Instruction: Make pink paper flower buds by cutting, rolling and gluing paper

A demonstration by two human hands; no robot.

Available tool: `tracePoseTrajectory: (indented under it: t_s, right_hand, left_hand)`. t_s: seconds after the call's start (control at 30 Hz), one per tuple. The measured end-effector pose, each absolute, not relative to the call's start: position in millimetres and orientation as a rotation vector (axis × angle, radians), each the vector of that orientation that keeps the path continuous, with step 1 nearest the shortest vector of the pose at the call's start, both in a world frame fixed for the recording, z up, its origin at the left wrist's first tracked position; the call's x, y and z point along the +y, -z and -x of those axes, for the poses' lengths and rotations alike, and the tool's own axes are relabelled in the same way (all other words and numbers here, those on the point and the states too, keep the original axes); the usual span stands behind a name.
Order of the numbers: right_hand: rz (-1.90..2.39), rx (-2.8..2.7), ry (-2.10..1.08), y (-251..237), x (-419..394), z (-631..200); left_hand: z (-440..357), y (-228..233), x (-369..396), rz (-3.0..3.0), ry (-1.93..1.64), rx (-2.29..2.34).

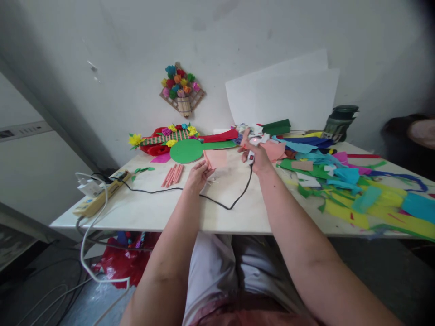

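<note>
My left hand [199, 175] pinches the left edge of a small light pink sheet of paper [217, 158] over the white table. A white glue gun [251, 157] with a red switch is gripped in my right hand [257, 156], and its black cord [217, 202] trails left across the tabletop. Where the gun's nozzle is, I cannot make out clearly. Left of my left hand lies a small bunch of rolled pink paper sticks [172, 175]. Just behind the pink sheet is a round green piece [186, 151].
A yellow power strip [102, 192] with a white charger [89, 186] sits at the table's left end. Coloured paper scraps [356, 181] cover the right side, with a dark bottle [340, 122] behind them. Paper flowers [178, 83] hang on the wall; white sheets [282, 95] lean there.
</note>
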State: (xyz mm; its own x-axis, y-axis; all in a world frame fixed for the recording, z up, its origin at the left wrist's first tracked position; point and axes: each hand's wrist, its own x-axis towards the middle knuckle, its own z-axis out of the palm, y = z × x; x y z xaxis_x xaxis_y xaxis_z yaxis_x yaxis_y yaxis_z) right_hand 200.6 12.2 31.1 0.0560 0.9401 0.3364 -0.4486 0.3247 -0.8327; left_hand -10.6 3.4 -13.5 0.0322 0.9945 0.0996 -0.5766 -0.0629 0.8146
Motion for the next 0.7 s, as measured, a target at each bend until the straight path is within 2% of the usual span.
tracePoseTrajectory:
  t_s: [0.27,0.7]
  right_hand:
    - [0.68,-1.49,-1.345,-25.8,2.6,-193.1]
    - [0.843,-1.652,-1.242,-27.8,-0.4,-195.0]
  left_hand:
    - [11.5,16.2,6.7,-0.835,-1.428,0.672]
    - [10.2,14.0,3.2,-0.809,-1.384,0.676]
